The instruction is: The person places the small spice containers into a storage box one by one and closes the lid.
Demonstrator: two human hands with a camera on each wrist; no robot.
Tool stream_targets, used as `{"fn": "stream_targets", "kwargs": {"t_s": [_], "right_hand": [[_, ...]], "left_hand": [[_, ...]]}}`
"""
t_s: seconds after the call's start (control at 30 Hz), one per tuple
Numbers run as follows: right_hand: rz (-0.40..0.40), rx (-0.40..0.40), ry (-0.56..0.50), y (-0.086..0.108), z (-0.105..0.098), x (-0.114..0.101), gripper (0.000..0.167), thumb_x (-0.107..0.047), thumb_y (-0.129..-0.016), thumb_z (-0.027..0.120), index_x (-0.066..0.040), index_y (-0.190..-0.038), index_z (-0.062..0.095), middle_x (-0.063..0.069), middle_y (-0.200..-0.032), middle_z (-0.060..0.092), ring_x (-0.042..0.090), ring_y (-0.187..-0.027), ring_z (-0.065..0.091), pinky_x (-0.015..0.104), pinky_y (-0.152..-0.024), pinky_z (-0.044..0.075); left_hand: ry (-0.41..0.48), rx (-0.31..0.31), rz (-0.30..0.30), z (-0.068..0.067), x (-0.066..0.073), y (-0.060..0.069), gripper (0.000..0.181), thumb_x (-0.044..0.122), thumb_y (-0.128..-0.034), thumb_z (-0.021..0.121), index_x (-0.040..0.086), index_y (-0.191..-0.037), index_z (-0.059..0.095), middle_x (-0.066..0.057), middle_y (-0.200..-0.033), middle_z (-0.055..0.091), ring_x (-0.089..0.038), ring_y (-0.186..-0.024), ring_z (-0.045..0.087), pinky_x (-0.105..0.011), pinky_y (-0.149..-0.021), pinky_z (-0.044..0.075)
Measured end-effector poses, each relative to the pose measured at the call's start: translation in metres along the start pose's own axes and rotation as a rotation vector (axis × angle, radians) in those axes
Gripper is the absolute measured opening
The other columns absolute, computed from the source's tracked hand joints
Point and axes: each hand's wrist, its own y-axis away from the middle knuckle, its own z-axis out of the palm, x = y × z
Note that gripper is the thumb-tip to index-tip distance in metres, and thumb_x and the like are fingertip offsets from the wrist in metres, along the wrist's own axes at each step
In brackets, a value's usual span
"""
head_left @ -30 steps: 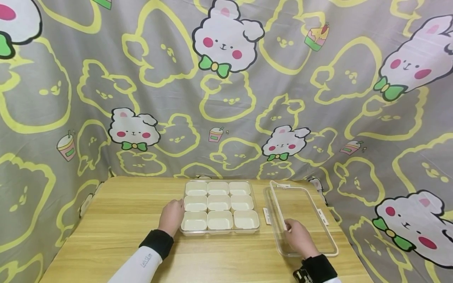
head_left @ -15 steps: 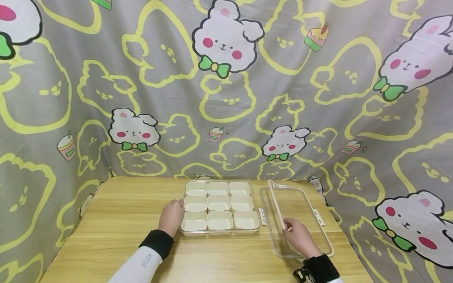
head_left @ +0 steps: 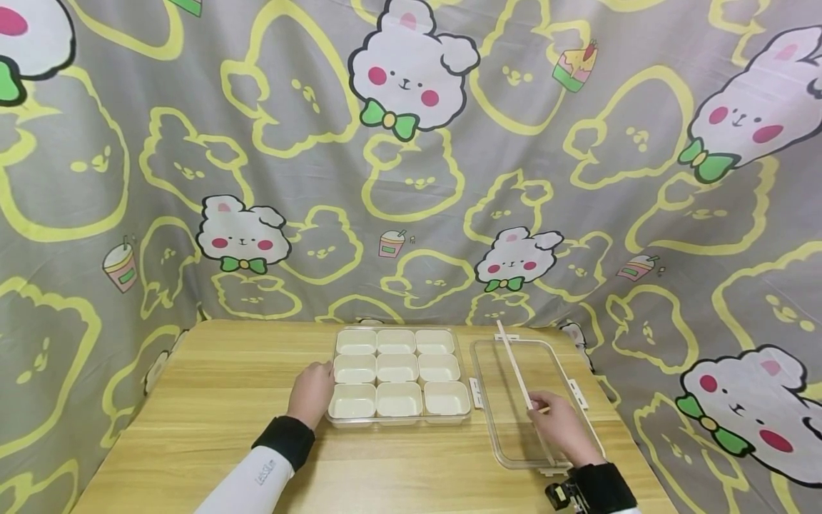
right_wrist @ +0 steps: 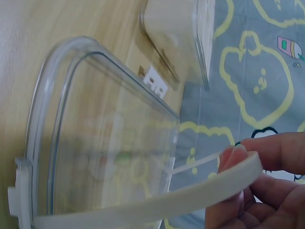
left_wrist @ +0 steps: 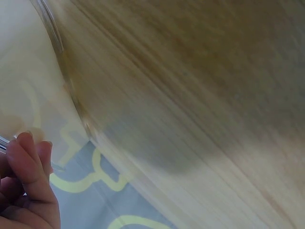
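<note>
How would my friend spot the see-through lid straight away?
On the wooden table, find the clear box of nine cream cups. Just right of it, the lid lies under the right hand, which pinches its white handle. Unlike the box, it is flat, holds no cups and has white clips.

The grey curtain (head_left: 321, 178) bears a yellow-outlined animal pattern and white, pink-cheeked, green-bowed rabbits (head_left: 407, 68). I see streaky grain across the honey-brown bench (head_left: 398, 471). The cups (head_left: 398, 368) are plain cream, their tray (head_left: 401, 420) and the lid (right_wrist: 95, 133) colourless and see-through, the handle (right_wrist: 167, 205) and clips (head_left: 579, 394) off-white, the sleeves (head_left: 247, 478) white, the cuffs (head_left: 285, 441) black.
</note>
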Motion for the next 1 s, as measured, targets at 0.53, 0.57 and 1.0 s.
{"fn": "stream_targets", "kwargs": {"t_s": [0.53, 0.57, 1.0], "right_hand": [[0.041, 0.027, -0.011, 0.007, -0.035, 0.017, 0.039, -0.008, -0.098, 0.06, 0.012, -0.13, 0.057, 0.016, -0.104, 0.067, 0.028, -0.084, 0.068, 0.032, -0.066, 0.053], [0.047, 0.029, -0.014, 0.007, -0.037, 0.019, 0.039, -0.008, -0.098, 0.06, 0.012, -0.131, 0.057, 0.017, -0.104, 0.067, 0.028, -0.084, 0.068, 0.032, -0.066, 0.053], [0.068, 0.026, -0.002, 0.001, -0.057, 0.043, 0.039, -0.006, -0.1, 0.056, 0.019, -0.129, 0.053, 0.026, -0.105, 0.067, 0.032, -0.084, 0.067, 0.037, -0.07, 0.053]], "left_hand": [[-0.019, 0.01, 0.007, 0.002, -0.002, -0.001, 0.015, 0.001, -0.0958, 0.058, -0.009, -0.098, 0.069, -0.017, -0.073, 0.062, -0.034, -0.068, 0.065, -0.046, -0.061, 0.056], [-0.017, 0.009, 0.008, 0.003, -0.002, -0.001, 0.015, 0.001, -0.0958, 0.058, -0.009, -0.099, 0.069, -0.017, -0.073, 0.063, -0.034, -0.068, 0.065, -0.046, -0.061, 0.056], [-0.005, 0.003, 0.005, 0.003, -0.003, -0.001, 0.016, 0.001, -0.0971, 0.056, -0.008, -0.096, 0.069, -0.016, -0.072, 0.062, -0.033, -0.067, 0.065, -0.046, -0.061, 0.056]]}}
